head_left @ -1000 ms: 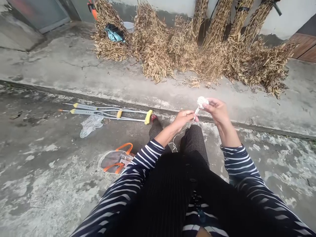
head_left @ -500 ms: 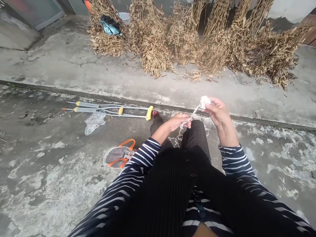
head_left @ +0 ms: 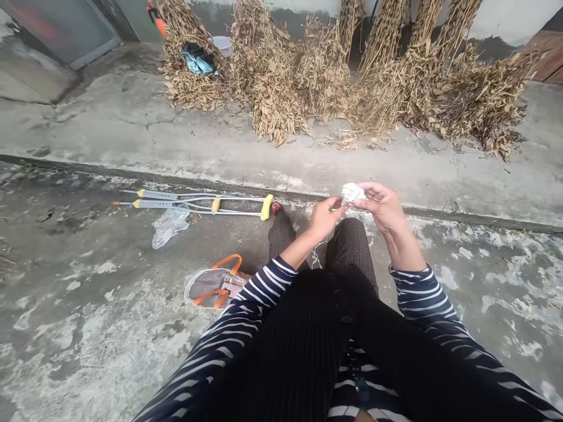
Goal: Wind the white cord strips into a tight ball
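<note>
I sit on concrete ground with my legs stretched forward in dark trousers. My right hand (head_left: pixel 382 206) pinches a small white ball of wound string (head_left: pixel 352 191) at its fingertips. My left hand (head_left: pixel 324 217) is closed just left of the ball, fingers pinching the white string where it leaves the ball. A loose tail of string (head_left: pixel 315 255) hangs down between my knees.
A pair of metal crutches with yellow pads (head_left: pixel 197 202) lies on the ground to the left, beside a crumpled clear plastic bag (head_left: pixel 169 225). A clear bag with orange handles (head_left: pixel 213 286) sits by my left hip. Bundles of dry brown plants (head_left: pixel 334 76) lean against the far wall.
My hands have come together: the left hand rose to the ball and the stretch of string between them has shortened. The ball dropped slightly lower and left.
</note>
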Action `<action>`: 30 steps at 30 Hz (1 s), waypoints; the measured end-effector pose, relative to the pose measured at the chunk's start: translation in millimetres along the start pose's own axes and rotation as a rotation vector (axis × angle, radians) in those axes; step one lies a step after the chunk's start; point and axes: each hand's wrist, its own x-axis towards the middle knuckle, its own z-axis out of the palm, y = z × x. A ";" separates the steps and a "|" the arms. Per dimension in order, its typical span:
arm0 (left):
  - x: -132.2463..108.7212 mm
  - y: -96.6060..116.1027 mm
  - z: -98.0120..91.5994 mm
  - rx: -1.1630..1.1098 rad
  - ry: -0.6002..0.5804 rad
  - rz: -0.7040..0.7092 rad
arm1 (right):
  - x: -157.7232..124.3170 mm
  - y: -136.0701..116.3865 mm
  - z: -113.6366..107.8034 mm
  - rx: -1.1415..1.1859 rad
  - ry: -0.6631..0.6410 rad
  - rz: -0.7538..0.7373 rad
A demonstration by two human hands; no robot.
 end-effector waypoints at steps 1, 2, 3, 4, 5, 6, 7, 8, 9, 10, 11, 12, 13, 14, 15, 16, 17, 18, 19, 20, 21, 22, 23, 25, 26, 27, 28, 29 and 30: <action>-0.2 -2.2 1.6 -0.030 -0.009 -0.020 | -0.2 -0.2 1.0 -0.006 0.021 -0.019; -1.0 -3.4 3.0 -0.059 -0.027 -0.040 | 0.0 -0.2 1.7 -0.018 0.052 -0.045; -2.4 -3.7 4.2 -0.091 -0.048 -0.057 | 0.6 0.2 2.1 -0.038 0.091 -0.076; -4.4 -3.2 4.9 -0.125 -0.066 -0.075 | 1.7 1.2 2.1 -0.067 0.133 -0.107; -6.6 -2.4 5.2 -0.158 -0.081 -0.098 | 3.3 3.1 1.5 -0.104 0.176 -0.135; -9.2 -1.4 4.9 -0.186 -0.098 -0.127 | 5.6 5.7 0.4 -0.146 0.214 -0.156; -11.9 -0.4 4.0 -0.210 -0.118 -0.161 | 8.3 9.2 -1.2 -0.189 0.245 -0.172; -14.8 0.4 2.2 -0.229 -0.138 -0.194 | 11.4 13.3 -3.3 -0.234 0.267 -0.190; -17.9 1.1 -0.3 -0.241 -0.158 -0.226 | 14.7 17.9 -5.8 -0.285 0.278 -0.223; -21.2 1.9 -3.7 -0.247 -0.179 -0.254 | 18.1 22.8 -8.7 -0.345 0.274 -0.276; -24.6 2.8 -7.7 -0.248 -0.197 -0.273 | 21.2 27.8 -11.8 -0.414 0.257 -0.348; -28.2 4.3 -12.3 -0.247 -0.208 -0.284 | 23.8 32.9 -15.0 -0.488 0.228 -0.427; -31.8 6.5 -17.3 -0.245 -0.213 -0.291 | 26.0 38.0 -18.1 -0.562 0.193 -0.503; -35.2 9.6 -22.5 -0.240 -0.224 -0.299 | 27.5 43.4 -20.9 -0.627 0.158 -0.566; -38.1 13.9 -27.7 -0.238 -0.234 -0.305 | 28.2 49.0 -23.3 -0.681 0.125 -0.612; -40.3 19.2 -32.5 -0.240 -0.242 -0.310 | 28.3 55.0 -25.2 -0.719 0.098 -0.648; -41.3 25.4 -36.9 -0.245 -0.248 -0.311 | 27.6 61.2 -26.3 -0.747 0.074 -0.679; -40.8 32.3 -40.6 -0.256 -0.252 -0.308 | 26.3 67.5 -26.7 -0.770 0.043 -0.708; -38.8 39.6 -43.6 -0.271 -0.254 -0.303 | 24.4 73.6 -26.2 -0.789 0.006 -0.731; -35.0 46.7 -45.9 -0.288 -0.247 -0.293 | 22.2 78.9 -25.1 -0.805 -0.038 -0.744; -29.5 53.3 -47.6 -0.305 -0.231 -0.285 | 19.7 83.2 -23.4 -0.816 -0.081 -0.747; -22.6 59.0 -49.0 -0.322 -0.215 -0.280 | 17.1 86.1 -21.4 -0.823 -0.119 -0.744; -14.5 63.7 -50.1 -0.339 -0.193 -0.277 | 14.5 87.4 -19.3 -0.821 -0.148 -0.735; 3.3 69.3 -52.1 -0.382 -0.132 -0.277 | 9.5 85.6 -15.6 -0.780 -0.190 -0.705; 12.1 70.2 -52.9 -0.406 -0.103 -0.278 | 7.2 82.9 -14.2 -0.745 -0.205 -0.673; 20.2 69.9 -53.7 -0.427 -0.077 -0.284 | 4.8 79.3 -13.1 -0.706 -0.217 -0.621; 27.4 68.5 -54.2 -0.444 -0.057 -0.295 | 2.6 75.3 -12.2 -0.666 -0.222 -0.552; 33.4 66.1 -54.4 -0.457 -0.042 -0.310 | 0.4 71.2 -11.5 -0.627 -0.220 -0.476; 38.1 62.9 -54.3 -0.467 -0.036 -0.329 | -1.7 67.3 -10.8 -0.588 -0.215 -0.400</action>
